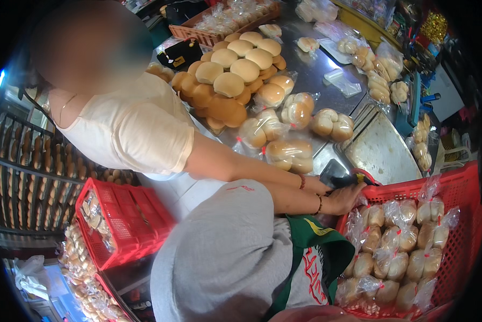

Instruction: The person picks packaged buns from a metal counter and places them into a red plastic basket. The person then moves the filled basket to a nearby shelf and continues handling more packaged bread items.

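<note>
What seems to be my left hand (341,199), with a dark bead bracelet, reaches from a grey sleeve (221,237) to the near corner of a red plastic crate (462,257). Its fingertips are beside a black tool (347,180) with yellow and red parts, and its grip is partly hidden. My right hand is out of view. In the crate sit rows of bread rolls in clear bags (392,265), closed with red ties. A co-worker's hand (315,185), wearing a reddish bracelet, touches or lies close to the black tool.
The co-worker in a cream shirt (144,124) stands to my left. Unbagged round buns (229,60) are piled on the metal table (305,72), beside several bagged loaves (291,155). A metal tray (382,141) lies nearer. Red crates (132,217) and a bread rack (31,177) stand left.
</note>
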A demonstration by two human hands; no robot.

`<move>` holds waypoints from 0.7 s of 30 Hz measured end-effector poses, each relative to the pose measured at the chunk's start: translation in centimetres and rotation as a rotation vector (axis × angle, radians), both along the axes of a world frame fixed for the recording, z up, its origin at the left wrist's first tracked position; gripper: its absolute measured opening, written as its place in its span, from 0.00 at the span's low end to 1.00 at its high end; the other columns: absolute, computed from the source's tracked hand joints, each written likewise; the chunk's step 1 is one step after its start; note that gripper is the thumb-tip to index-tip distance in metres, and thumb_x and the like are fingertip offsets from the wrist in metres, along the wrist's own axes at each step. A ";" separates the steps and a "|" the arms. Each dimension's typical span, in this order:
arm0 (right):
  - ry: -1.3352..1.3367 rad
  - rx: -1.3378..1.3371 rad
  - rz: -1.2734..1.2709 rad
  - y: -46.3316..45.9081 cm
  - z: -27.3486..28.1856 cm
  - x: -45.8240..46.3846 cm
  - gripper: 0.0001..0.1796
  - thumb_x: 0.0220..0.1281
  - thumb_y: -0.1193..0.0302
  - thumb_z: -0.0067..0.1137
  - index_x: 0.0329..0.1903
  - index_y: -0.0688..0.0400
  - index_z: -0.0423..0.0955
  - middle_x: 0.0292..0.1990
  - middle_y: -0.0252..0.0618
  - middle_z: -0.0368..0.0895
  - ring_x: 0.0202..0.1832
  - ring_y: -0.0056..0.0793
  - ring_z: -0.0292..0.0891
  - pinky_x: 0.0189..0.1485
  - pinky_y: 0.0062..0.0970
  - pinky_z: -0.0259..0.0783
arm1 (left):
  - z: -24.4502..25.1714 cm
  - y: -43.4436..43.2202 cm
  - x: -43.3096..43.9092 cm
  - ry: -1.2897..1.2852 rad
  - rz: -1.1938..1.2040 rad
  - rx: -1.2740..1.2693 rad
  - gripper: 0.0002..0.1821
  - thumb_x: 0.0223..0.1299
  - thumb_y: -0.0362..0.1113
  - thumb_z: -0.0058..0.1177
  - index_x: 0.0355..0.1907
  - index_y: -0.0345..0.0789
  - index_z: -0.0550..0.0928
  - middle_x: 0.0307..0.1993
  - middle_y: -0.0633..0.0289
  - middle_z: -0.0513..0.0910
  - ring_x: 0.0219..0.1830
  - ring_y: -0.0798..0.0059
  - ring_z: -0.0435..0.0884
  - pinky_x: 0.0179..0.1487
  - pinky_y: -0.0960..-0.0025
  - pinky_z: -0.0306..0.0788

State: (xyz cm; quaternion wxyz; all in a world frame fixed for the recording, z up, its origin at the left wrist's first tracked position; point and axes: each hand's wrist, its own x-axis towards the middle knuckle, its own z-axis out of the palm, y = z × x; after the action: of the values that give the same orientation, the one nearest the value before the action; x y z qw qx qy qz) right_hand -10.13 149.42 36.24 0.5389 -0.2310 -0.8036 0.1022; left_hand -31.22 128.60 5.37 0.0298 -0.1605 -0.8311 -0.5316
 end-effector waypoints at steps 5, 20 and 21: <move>0.013 -0.026 0.013 0.1 -0.4 -0.1 0.33 0.55 0.56 0.74 0.47 0.75 0.75 0.39 0.56 0.81 0.41 0.42 0.76 0.50 0.39 0.72 | 1.0 -0.1 0.1 -0.051 0.006 -0.004 0.34 0.63 0.34 0.50 0.70 0.34 0.57 0.50 0.36 0.76 0.49 0.37 0.78 0.52 0.45 0.72; 0.045 -0.130 0.077 1.4 -1.3 -0.2 0.34 0.53 0.58 0.75 0.50 0.75 0.75 0.42 0.56 0.82 0.43 0.40 0.77 0.52 0.38 0.73 | -2.0 1.4 -0.5 0.044 0.054 0.078 0.35 0.63 0.36 0.52 0.71 0.32 0.56 0.51 0.35 0.75 0.49 0.35 0.77 0.51 0.46 0.73; 0.047 -0.146 0.083 1.6 -1.5 -0.2 0.34 0.53 0.58 0.75 0.50 0.75 0.75 0.42 0.55 0.82 0.43 0.40 0.77 0.52 0.38 0.73 | -2.2 1.5 -0.5 0.036 0.050 0.083 0.36 0.63 0.36 0.53 0.71 0.31 0.56 0.51 0.35 0.75 0.49 0.35 0.77 0.51 0.46 0.73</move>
State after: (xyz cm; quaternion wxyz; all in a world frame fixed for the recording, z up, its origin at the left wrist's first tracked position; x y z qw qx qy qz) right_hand -10.29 151.04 34.78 0.5346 -0.2337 -0.7901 0.1880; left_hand -31.74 130.14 3.20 0.0648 -0.1478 -0.8115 -0.5616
